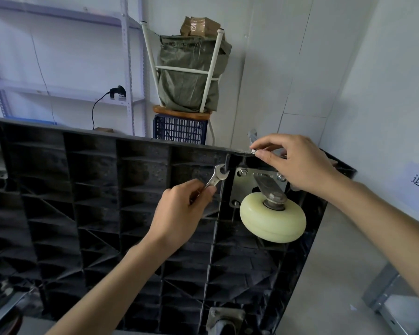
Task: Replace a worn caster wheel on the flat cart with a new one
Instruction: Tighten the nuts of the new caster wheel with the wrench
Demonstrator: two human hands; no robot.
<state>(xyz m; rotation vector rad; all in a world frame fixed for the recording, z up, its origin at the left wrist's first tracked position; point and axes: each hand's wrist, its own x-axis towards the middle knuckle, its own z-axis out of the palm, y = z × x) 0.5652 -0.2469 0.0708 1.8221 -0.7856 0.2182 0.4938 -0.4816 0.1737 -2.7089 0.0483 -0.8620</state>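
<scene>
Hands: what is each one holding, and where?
Left hand grips a wrench by its handle; right hand pinches a small metal part at its fingertips.

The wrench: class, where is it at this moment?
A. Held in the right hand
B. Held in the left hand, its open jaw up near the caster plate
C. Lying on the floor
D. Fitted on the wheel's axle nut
B: the left hand grips the wrench by its handle, its open end beside the caster plate.

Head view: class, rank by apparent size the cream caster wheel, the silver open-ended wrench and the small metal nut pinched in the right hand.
1. Cream caster wheel
2. Silver open-ended wrench, handle partly hidden by the left hand
3. Small metal nut in the right hand
</scene>
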